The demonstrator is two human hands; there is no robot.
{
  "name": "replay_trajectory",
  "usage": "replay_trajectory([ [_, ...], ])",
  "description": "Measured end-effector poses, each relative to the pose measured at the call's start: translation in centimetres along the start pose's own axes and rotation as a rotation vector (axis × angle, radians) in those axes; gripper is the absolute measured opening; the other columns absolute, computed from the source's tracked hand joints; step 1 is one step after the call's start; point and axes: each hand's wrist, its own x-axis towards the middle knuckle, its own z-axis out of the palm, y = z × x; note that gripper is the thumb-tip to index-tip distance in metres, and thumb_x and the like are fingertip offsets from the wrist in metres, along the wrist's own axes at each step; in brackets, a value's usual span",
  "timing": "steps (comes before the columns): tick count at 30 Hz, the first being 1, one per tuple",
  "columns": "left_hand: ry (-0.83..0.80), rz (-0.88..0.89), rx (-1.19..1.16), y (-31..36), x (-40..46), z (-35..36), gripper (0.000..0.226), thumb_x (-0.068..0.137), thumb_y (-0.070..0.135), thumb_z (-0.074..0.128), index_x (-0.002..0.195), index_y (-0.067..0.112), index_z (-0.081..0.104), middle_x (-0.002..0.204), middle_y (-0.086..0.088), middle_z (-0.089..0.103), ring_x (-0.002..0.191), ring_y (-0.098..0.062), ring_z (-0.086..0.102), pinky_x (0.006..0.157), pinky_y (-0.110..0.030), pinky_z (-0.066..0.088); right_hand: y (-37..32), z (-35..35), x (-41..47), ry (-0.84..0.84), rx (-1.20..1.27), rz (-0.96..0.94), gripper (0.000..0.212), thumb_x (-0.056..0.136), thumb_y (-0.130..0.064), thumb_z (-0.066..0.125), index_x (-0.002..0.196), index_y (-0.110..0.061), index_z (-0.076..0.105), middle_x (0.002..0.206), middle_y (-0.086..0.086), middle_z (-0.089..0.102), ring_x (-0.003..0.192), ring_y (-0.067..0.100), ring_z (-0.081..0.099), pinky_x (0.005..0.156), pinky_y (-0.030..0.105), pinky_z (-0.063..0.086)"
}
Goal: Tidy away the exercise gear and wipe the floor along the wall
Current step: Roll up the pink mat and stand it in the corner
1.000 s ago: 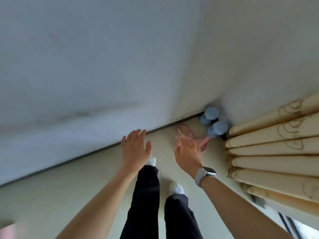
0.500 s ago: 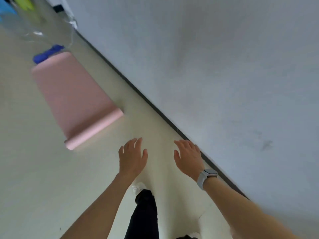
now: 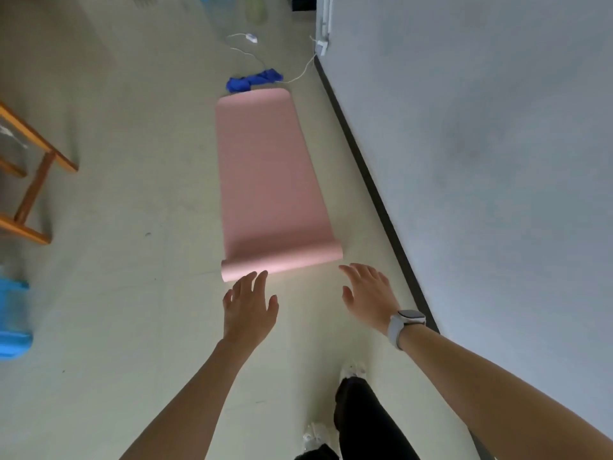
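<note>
A pink exercise mat [image 3: 265,174] lies flat on the floor beside the wall, its near end curled into a small roll. A crumpled blue cloth [image 3: 253,80] lies just beyond the mat's far end. My left hand [image 3: 248,307] reaches out with straight fingers, its fingertips close to the rolled edge and holding nothing. My right hand [image 3: 370,295], with a white watch on the wrist, is stretched out empty just in front of the roll's right end.
The grey wall [image 3: 481,161] with a dark skirting strip [image 3: 368,167] runs along the right. A white cable [image 3: 265,58] trails to a wall socket at the back. Wooden furniture legs [image 3: 36,180] and a blue object [image 3: 13,320] stand at the left.
The view has swung from the corner with the dumbbells and curtain round to the mat. Both hands stay open and now hover at the mat's rolled near end.
</note>
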Motion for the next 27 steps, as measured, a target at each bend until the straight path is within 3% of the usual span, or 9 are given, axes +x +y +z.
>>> replay_trajectory([
  [6, -0.096, -0.017, -0.006, -2.6, 14.1, 1.9, 0.058, 0.093, 0.035, 0.043, 0.145, 0.02, 0.021, 0.152, -0.003, 0.022, 0.14, -0.022, 0.02, 0.111, -0.036, 0.025, 1.4, 0.9, 16.6, -0.079, -0.047, -0.071, 0.048, 0.094, -0.024, 0.04, 0.14, -0.02, 0.029, 0.147, 0.002, 0.034, 0.137, 0.022, 0.028, 0.112, 0.044, 0.025],
  [12, -0.146, -0.057, -0.012, -5.8, 33.8, 10.5, 0.061, 0.093, 0.033, 0.045, 0.146, 0.019, 0.018, 0.15, -0.003, 0.024, 0.136, -0.024, 0.026, 0.108, -0.037, 0.028, 5.0, 8.6, 37.3, -0.146, -0.075, -0.138, 0.048, 0.093, -0.024, 0.041, 0.14, -0.019, 0.03, 0.144, 0.002, 0.037, 0.134, 0.023, 0.033, 0.11, 0.04, 0.028],
  [21, -0.319, 0.005, 0.087, -15.6, 51.1, 33.3, 0.072, 0.089, 0.045, 0.049, 0.146, 0.021, 0.013, 0.152, -0.003, 0.019, 0.137, -0.025, 0.025, 0.107, -0.039, 0.03, 9.3, 31.3, 58.7, -0.35, -0.215, -0.226, 0.055, 0.091, -0.035, 0.047, 0.14, -0.02, 0.027, 0.146, 0.004, 0.035, 0.133, 0.026, 0.033, 0.106, 0.041, 0.029],
  [25, -0.455, 0.071, 0.177, -20.3, 55.5, 44.5, 0.096, 0.077, 0.062, 0.055, 0.148, 0.027, 0.001, 0.155, -0.002, 0.01, 0.142, -0.025, 0.011, 0.114, -0.047, 0.013, 12.4, 42.6, 64.4, -0.46, -0.278, -0.327, 0.084, 0.078, -0.056, 0.057, 0.143, -0.02, 0.019, 0.15, 0.004, 0.026, 0.137, 0.026, 0.026, 0.11, 0.046, 0.023],
  [27, -0.494, 0.131, 0.222, -22.4, 57.5, 48.7, 0.113, 0.061, 0.075, 0.059, 0.146, 0.029, 0.0, 0.154, -0.007, 0.016, 0.142, -0.029, 0.016, 0.11, -0.058, 0.016, 13.8, 47.1, 66.3, -0.543, -0.295, -0.374, 0.099, 0.071, -0.061, 0.061, 0.145, -0.021, 0.01, 0.154, 0.003, 0.017, 0.139, 0.026, 0.02, 0.112, 0.051, 0.018],
])
